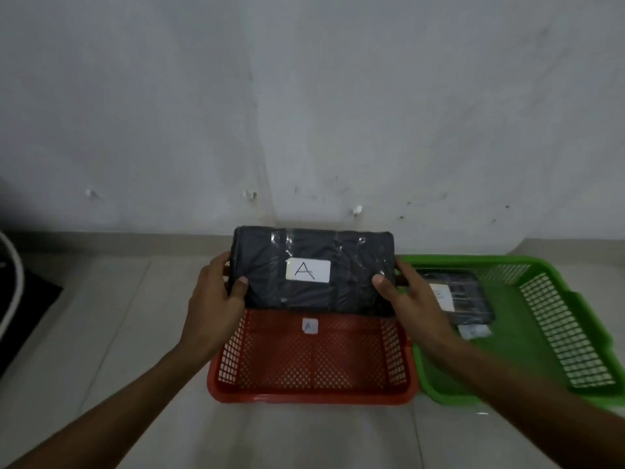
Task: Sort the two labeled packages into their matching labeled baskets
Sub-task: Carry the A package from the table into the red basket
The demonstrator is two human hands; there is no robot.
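A dark wrapped package with a white "A" label (pixel 311 269) is held up over the far half of the red basket (pixel 314 390). My left hand (pixel 216 296) grips its left end and my right hand (pixel 409 299) grips its right end. The red basket carries a small "A" tag (pixel 310 325) on its floor. To the right stands the green basket (pixel 541 333), with a second dark package (pixel 466 299) lying inside it; that package's white label is partly hidden by my right hand. A small white tag (pixel 475 331) lies in front of it on the green basket's floor.
Both baskets sit side by side on a pale tiled floor (pixel 101 333), close to a grey-white wall (pixel 304 113). A dark object with a white curved cable (pixel 13 282) lies at the left edge.
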